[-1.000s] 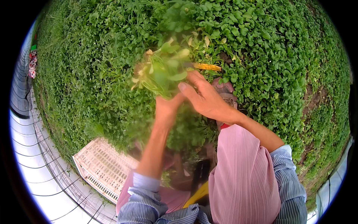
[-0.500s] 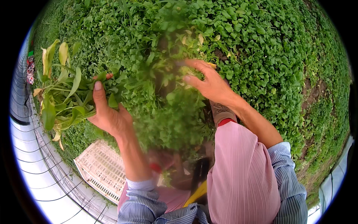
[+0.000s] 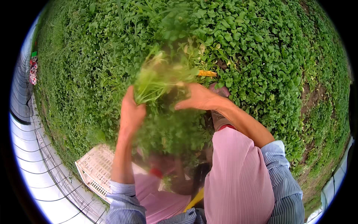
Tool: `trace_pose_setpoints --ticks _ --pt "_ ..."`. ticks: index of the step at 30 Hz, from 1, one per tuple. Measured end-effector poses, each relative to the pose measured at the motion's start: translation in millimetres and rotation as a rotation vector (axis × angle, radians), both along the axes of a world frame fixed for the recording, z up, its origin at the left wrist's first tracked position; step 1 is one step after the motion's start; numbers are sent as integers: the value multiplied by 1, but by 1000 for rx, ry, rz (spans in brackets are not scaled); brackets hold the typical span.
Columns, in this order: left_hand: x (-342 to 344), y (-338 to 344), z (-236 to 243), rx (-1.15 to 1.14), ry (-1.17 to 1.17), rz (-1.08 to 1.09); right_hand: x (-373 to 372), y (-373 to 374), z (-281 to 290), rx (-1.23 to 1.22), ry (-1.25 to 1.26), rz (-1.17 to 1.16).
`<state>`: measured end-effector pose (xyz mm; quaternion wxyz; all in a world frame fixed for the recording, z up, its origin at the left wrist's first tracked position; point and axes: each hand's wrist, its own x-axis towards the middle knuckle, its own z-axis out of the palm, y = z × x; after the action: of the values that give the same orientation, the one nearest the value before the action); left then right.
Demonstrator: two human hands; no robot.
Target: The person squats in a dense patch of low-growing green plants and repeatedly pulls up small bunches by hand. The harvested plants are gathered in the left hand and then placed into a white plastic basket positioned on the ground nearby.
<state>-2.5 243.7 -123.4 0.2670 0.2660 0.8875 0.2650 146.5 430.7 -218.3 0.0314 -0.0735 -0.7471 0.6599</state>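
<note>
Honestly, you're probably picking over that leafy green bunch [image 3: 153,80] clasped in your left hand [image 3: 132,112], so hold it steady for your right hand [image 3: 200,98], though I can't tell if its fingers grip the slim yellow-orange handle [image 3: 208,73].

Low green leafy plants [image 3: 257,44] are covering brown soil [image 3: 314,98]; white, dark-lined sheeting [image 3: 35,171] is running along the left

light bright, diffuse | shadows soft | washed-out: white sheeting [image 3: 41,183] left of crate [image 3: 93,168] | blur: leafy bunch [image 3: 152,84] above-right of crate | rim: fisheye-bent, black corners
</note>
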Motion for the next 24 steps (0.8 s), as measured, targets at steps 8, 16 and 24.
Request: trace_pose_setpoints --ticks 8,16,24 --pt "48 -15 -25 -394 255 -479 -15 -1 16 -228 -364 206" --pt "24 -5 29 108 361 136 2 -9 9 -342 -267 55" --pt "59 -16 -23 -279 494 -355 -2 5 55 -566 -569 66"
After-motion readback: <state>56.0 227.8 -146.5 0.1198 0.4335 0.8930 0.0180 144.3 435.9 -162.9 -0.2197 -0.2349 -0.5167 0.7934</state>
